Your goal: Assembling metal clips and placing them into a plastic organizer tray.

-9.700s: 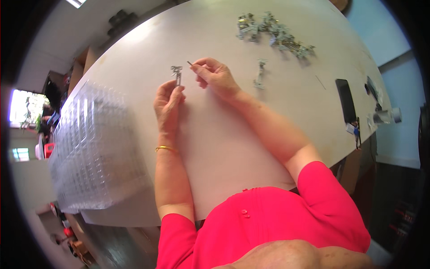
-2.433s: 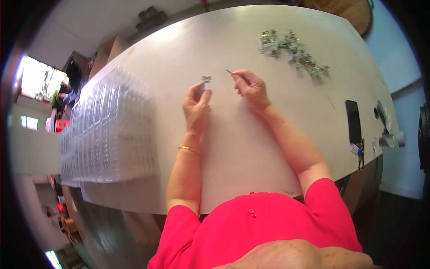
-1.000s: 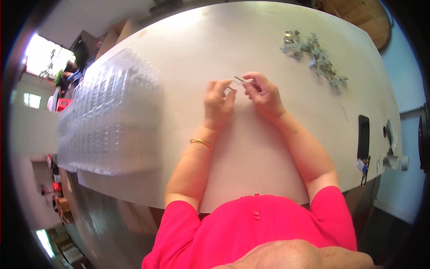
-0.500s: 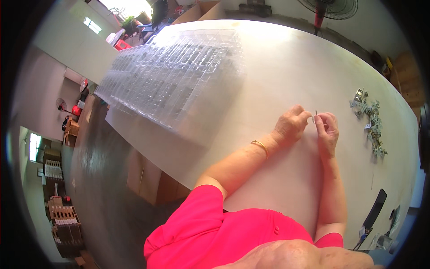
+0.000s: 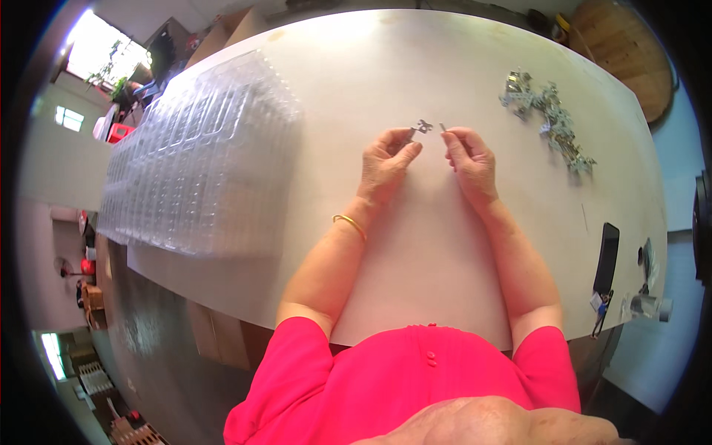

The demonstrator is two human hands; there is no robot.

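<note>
Pinched in my left hand (image 5: 384, 167) is a small silver metal part (image 5: 423, 126) with an irregular, cut-out outline, which juts out past the fingertips. My right hand (image 5: 472, 163) is closed on a short thin metal piece (image 5: 443, 127), whose tip shows above the thumb and forefinger. The two hands face each other over the middle of the table, a small gap between them. Both pieces are too small to name more exactly. To the right lies a loose pile of small silver metal parts (image 5: 556, 126).
Stacked clear plastic trays (image 5: 200, 163) cover the left of the pale table (image 5: 400, 282). At the right edge are a black phone (image 5: 607, 256), some keys (image 5: 599, 302) and a clear container (image 5: 645, 305). A thin wire-like piece (image 5: 584, 218) lies beside the phone. A cardboard box (image 5: 220, 337) stands below.
My view has turned, so the table sits differently in it. My hands were close together at the fingertips and are now apart, with the metal part showing in the left hand.
</note>
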